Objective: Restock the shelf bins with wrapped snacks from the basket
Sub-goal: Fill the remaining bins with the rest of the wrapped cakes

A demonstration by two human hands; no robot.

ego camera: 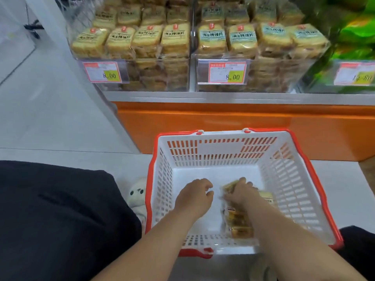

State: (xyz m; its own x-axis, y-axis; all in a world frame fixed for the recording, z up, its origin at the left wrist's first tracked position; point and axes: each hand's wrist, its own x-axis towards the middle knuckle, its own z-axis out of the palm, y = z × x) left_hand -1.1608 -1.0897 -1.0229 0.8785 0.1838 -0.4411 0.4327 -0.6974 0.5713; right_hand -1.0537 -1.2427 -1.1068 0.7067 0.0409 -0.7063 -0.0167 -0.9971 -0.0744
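A white basket with an orange rim (227, 142) stands on the floor below the shelf. Both my hands are inside it. My right hand (241, 194) grips a wrapped snack pack (230, 187) at the basket's bottom; more wrapped snacks (239, 224) lie under my right forearm. My left hand (194, 196) hovers beside it with fingers loosely curled and holds nothing. On the shelf above, two clear bins, the left bin (142, 74) and the middle bin (269, 74), are stacked with wrapped toast-like snacks.
Price tags reading 8.00 (103, 73) (227, 74) hang on the bin fronts. A bin of green packs (353, 37) is at the right. An orange shelf base (223, 122) runs behind the basket. A white plush toy (137, 193) and dark clothing (60, 209) lie at the left.
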